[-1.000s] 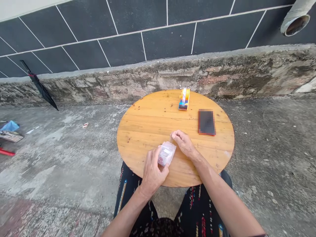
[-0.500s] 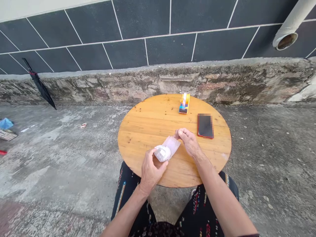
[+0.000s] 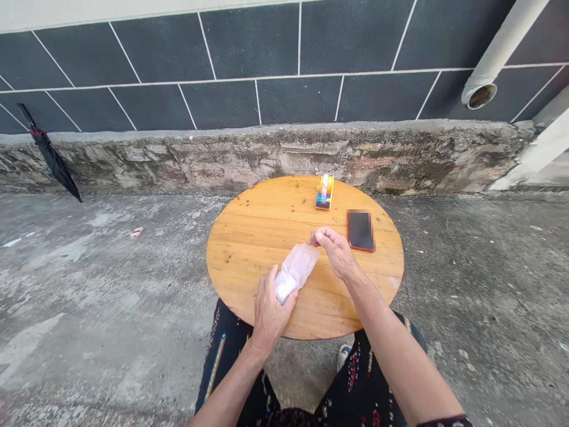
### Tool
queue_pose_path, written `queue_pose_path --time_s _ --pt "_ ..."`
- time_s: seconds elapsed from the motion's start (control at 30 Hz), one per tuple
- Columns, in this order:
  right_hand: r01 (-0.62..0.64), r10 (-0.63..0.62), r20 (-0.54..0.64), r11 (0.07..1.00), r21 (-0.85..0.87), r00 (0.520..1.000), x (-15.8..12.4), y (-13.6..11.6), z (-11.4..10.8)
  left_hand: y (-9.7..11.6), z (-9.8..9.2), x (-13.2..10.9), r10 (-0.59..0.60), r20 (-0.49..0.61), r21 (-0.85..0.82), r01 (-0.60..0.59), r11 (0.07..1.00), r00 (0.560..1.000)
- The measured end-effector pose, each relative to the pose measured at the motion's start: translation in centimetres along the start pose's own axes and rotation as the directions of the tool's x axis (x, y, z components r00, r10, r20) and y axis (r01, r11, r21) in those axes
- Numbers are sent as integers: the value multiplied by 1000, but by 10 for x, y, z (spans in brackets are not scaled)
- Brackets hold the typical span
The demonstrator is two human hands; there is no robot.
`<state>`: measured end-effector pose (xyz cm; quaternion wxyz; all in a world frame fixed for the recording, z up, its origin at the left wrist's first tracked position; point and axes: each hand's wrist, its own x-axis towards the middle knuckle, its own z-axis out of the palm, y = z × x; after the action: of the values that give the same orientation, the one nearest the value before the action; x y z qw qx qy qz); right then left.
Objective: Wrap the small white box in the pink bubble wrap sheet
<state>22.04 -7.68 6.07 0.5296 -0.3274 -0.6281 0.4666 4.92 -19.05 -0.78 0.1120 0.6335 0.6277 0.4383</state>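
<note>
A small bundle in pale pinkish, translucent plastic wrap [image 3: 299,264], looking like bubble wrap, lies slanted over the tabletop. My left hand [image 3: 270,311] grips its lower, whiter end between thumb and fingers. At the upper end, the thumb and fingers of my right hand [image 3: 336,252] are pinched together at the wrap's far edge. What lies inside the wrap cannot be made out. Beyond my right hand is a dark-screened phone [image 3: 361,230] with a red edge, lying flat.
The round wooden table [image 3: 240,237] stands over my knees. Near its far edge is a yellow and blue tape dispenser [image 3: 325,193]. A closed black umbrella [image 3: 56,160] leans on the stone ledge at left. A pipe [image 3: 484,77] comes down the tiled wall.
The bundle's upper part now lies longer and flatter, with the wrap drawn out toward my right hand. My left fingers sit closer around the lower end. The view has shifted slightly right.
</note>
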Motion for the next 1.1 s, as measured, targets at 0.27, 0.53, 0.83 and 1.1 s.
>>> queue_pose_path --time_s 0.27,0.53,0.83,1.1 --pt "-33 33 -1 999 -34 999 0 -3 -5 -9 -36 46 -30 74 -250 48 967 997" --pt "-72 71 -12 995 -76 997 11 -2 -5 0 -16 136 114 648 -596 409 691 753" --pt "-153 95 -238 959 -237 967 39 18 -8 -13 22 143 -5 753 -592 681 431 658" --pt "-169 159 -66 834 -525 985 9 14 28 -23 32 150 -193 659 -660 682 315 727"
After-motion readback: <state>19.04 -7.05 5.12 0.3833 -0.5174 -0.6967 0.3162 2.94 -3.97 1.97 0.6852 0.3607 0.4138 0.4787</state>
